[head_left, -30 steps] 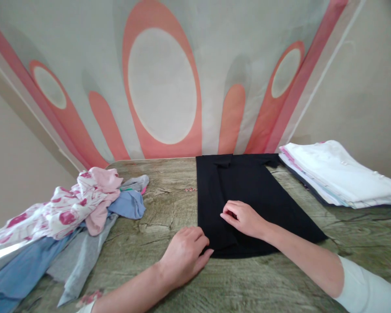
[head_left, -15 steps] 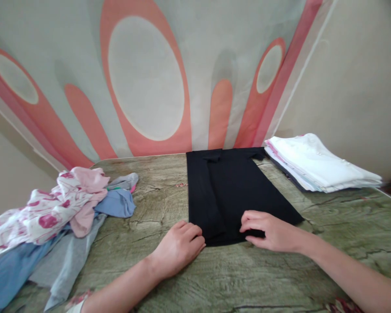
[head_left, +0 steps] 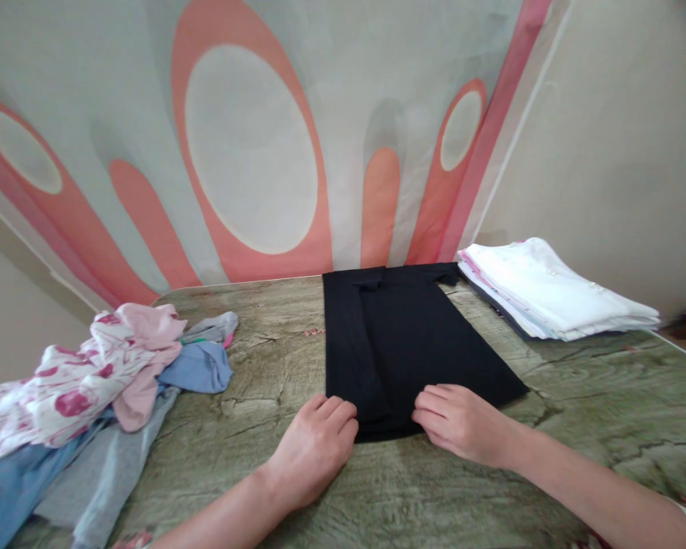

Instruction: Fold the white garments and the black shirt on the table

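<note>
A black T-shirt [head_left: 417, 335] lies flat on the table, its left side folded inward in a long strip and a short sleeve showing at the far end. At the near left corner of its hem, my left hand [head_left: 318, 444] is closed with curled fingers on the cloth. My right hand [head_left: 463, 424] is closed on the near hem farther right, thumb hidden beneath the fingers. Between the two hands a short stretch of hem shows. The shirt's right side spreads out past my right hand.
On the left is a loose heap of clothes [head_left: 114, 358], with pink, white, blue and grey pieces. A stack of folded clothes [head_left: 554, 293], white on top, stands at the back right, close to the shirt's far sleeve. The wood-patterned table [head_left: 274, 335] meets a patterned wall hanging [head_left: 348, 91] behind.
My right hand has closed its fingers on the hem, where before thumb and fingers were apart. The left hand stays at the corner. The whole view has shifted slightly.
</note>
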The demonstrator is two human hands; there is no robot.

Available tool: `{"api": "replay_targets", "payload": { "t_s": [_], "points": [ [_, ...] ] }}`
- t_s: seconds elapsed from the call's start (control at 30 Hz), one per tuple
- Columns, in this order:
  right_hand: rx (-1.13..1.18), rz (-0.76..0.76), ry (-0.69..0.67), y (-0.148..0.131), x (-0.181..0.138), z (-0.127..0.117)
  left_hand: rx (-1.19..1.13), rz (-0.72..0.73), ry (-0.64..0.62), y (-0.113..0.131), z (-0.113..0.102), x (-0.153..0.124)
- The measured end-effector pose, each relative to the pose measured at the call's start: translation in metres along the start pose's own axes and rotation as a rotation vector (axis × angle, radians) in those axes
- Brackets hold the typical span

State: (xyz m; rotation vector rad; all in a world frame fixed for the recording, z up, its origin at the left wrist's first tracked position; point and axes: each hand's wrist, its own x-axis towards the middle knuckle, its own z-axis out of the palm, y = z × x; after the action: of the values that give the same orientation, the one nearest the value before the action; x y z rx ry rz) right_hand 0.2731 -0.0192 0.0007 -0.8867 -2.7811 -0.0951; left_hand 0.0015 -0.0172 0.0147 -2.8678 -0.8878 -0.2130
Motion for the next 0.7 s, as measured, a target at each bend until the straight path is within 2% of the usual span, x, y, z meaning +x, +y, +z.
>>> {"api": "replay_targets", "payload": {
  "t_s": [0.1,0.3,0.43,0.6,0.7],
  "points": [
    [0.006,-0.013,0.016,-0.004,0.0,-0.002,0.0,0.009,-0.034,0.0,-0.007,-0.004],
    [0.085,-0.01,-0.035,-0.01,0.0,0.003,0.011,0.046,-0.157,0.004,-0.016,-0.005],
    [0.247,0.035,-0.057,-0.014,0.001,0.006,0.022,0.065,-0.255,0.007,-0.02,-0.003],
    [0.467,0.09,-0.113,-0.03,0.003,0.0,-0.067,0.045,-0.427,0.013,-0.046,0.001],
    [0.542,0.085,-0.171,-0.042,0.005,-0.004,-0.153,0.043,-0.465,0.015,-0.052,-0.004]
  ]
}}
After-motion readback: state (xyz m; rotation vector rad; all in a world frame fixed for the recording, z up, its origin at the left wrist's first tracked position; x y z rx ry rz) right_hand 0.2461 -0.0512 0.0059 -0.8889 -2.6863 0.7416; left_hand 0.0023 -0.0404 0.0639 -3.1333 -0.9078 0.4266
